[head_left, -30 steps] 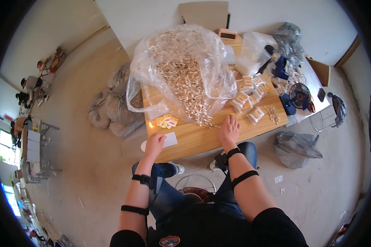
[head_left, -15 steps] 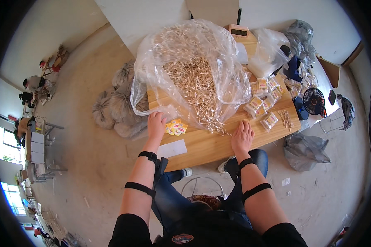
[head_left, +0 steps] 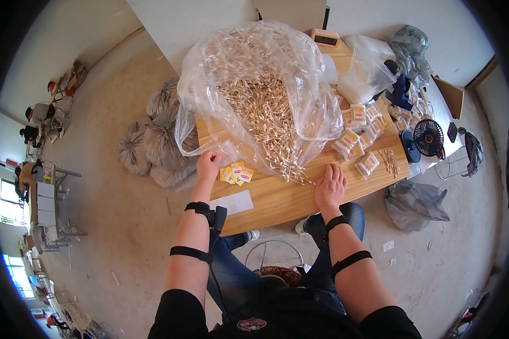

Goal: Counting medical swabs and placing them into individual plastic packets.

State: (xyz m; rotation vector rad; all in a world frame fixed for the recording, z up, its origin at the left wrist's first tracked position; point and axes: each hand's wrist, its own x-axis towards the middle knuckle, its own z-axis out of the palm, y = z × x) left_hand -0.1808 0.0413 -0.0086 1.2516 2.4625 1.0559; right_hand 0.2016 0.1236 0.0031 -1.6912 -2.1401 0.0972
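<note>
**Left hand (head_left: 208, 164) brought to the near-left edge of the big clear bag (head_left: 193, 93)**

Head view.

- Landmark: the big clear bag, spread open on the wooden table (head_left: 283, 198).
- Cotton swabs (head_left: 260, 110): heaped inside the bag; a tongue of them is spilled from its near side.
- Left hand: set at the bag's near-left edge, fingers curled; whether plastic is pinched cannot be told. A second ago it was placed beside the white card (head_left: 232, 202), nearer the table's front edge.
- Right hand (head_left: 330, 183): laid palm down just right of the spilled swabs, fingers extended, with nothing seen to be held; about the same spot is kept throughout.
- Yellow cards (head_left: 236, 173): grouped in front of the bag, just right of the left hand.
- White card: laid farther in front of the bag, now left uncovered.
- Filled packs (head_left: 368, 165): scattered to the right of the bag; loose sticks (head_left: 389, 162) are laid beyond them.

Judgement: by this shift, attention appears to be turned from the white card to the bag's edge and yellow cards. Neither swabs nor cards are seen to be lifted, so handling of them seems not yet begun.
</note>
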